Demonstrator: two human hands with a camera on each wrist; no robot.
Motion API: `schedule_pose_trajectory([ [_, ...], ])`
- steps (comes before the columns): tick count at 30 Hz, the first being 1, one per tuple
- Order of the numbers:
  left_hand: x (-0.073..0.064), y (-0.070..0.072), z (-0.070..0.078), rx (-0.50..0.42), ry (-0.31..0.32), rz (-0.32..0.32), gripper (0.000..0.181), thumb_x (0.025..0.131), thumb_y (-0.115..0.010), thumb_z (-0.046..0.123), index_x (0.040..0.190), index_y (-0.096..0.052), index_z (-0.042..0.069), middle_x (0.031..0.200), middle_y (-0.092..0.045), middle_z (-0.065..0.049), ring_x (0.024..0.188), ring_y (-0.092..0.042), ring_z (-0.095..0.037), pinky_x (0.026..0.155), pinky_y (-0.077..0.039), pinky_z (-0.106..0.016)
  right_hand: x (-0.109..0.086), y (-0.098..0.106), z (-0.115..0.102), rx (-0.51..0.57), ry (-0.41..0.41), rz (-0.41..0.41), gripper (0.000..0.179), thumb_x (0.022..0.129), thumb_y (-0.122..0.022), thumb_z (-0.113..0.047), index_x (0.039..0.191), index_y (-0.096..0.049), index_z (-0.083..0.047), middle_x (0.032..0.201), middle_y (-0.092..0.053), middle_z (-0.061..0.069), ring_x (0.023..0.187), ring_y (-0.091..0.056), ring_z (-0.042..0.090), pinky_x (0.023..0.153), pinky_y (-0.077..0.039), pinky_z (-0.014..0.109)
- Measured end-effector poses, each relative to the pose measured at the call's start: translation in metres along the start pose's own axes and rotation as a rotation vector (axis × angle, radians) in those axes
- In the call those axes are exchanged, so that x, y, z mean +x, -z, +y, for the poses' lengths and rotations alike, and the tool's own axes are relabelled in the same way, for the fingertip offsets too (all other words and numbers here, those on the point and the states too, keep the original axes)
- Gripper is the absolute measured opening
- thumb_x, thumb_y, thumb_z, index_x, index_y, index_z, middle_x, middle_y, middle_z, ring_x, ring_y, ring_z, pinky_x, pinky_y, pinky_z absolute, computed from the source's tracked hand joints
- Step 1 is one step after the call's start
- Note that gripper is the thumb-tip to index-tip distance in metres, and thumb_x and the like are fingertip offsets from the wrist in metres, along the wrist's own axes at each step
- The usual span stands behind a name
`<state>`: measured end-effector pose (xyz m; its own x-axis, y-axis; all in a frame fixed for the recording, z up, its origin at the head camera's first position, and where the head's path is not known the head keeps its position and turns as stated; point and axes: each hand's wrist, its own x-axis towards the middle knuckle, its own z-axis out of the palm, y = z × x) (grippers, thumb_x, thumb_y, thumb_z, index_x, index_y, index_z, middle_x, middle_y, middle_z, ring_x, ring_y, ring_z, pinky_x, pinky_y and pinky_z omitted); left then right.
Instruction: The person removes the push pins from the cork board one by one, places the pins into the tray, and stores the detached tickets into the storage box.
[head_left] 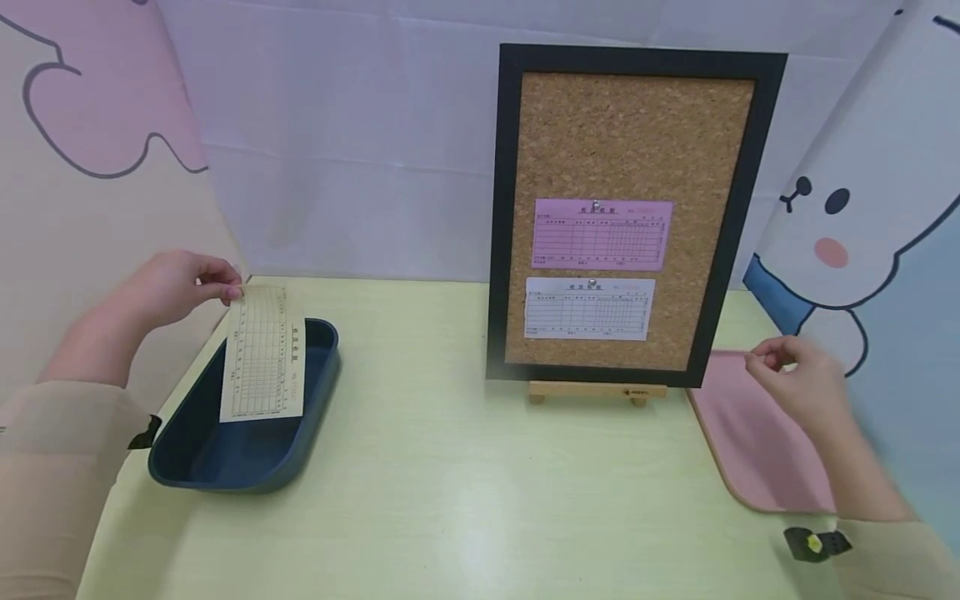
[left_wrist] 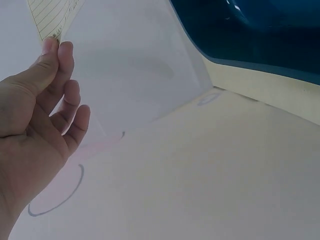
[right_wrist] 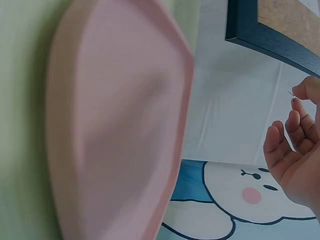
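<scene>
At the left, my left hand [head_left: 187, 287] pinches a yellowish printed receipt slip [head_left: 262, 354] by one corner between thumb and forefinger. The slip hangs down over a dark blue tray [head_left: 318, 417]. Its pinched corner also shows in the left wrist view, above the left hand [left_wrist: 45, 95]. Over on the right, my right hand [head_left: 798, 379] is above a pink tray [head_left: 765, 450]. Thumb and forefinger of the right hand [right_wrist: 300, 140] pinch a small pushpin, of which a thin metal point [right_wrist: 290, 93] sticks out; its head is hidden by the fingertips.
A black-framed cork board [head_left: 637, 133] stands on a small wooden easel [head_left: 596, 390] at the back. Pinned on it are a pink receipt [head_left: 600, 237] and, below, a white receipt [head_left: 588, 312]. The pale table [head_left: 450, 467] lies between the two trays.
</scene>
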<state>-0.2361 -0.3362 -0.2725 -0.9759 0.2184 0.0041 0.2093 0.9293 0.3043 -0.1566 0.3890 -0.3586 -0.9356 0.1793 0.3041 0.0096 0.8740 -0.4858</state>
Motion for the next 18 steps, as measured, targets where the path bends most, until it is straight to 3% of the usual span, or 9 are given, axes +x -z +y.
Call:
schedule_pose_trajectory([
  [4,-0.002,-0.006,-0.006,0.007,0.007,-0.030,0.011,0.090,-0.062,0.010,0.097,-0.064,0.001,0.082,-0.061,-0.010,0.081,-0.049,-0.029,0.067,-0.040,-0.037,0.001,-0.008,0.008,-0.008,0.022,-0.027,0.023,0.087,-0.063,-0.023,0.094,-0.062,-0.001,0.081,-0.058,0.012,0.072,-0.042,0.010,0.054,-0.035,0.014],
  [9,-0.003,-0.017,-0.013,0.004,0.030,-0.072,0.012,0.090,-0.063,0.009,0.097,-0.064,0.000,0.083,-0.061,-0.011,0.083,-0.051,-0.031,0.070,-0.042,-0.039,0.003,-0.014,0.017,-0.045,0.024,-0.075,0.022,0.087,-0.063,-0.022,0.093,-0.061,-0.001,0.080,-0.057,0.012,0.076,-0.044,0.018,0.054,-0.034,0.017],
  [18,-0.003,-0.033,-0.024,0.032,-0.015,-0.120,0.007,0.088,-0.064,0.009,0.091,-0.066,0.003,0.079,-0.061,-0.005,0.081,-0.052,-0.027,0.070,-0.043,-0.041,0.005,-0.020,0.035,-0.086,-0.001,-0.172,0.021,0.087,-0.064,-0.024,0.092,-0.060,-0.003,0.079,-0.056,0.009,0.077,-0.047,0.024,0.055,-0.036,0.018],
])
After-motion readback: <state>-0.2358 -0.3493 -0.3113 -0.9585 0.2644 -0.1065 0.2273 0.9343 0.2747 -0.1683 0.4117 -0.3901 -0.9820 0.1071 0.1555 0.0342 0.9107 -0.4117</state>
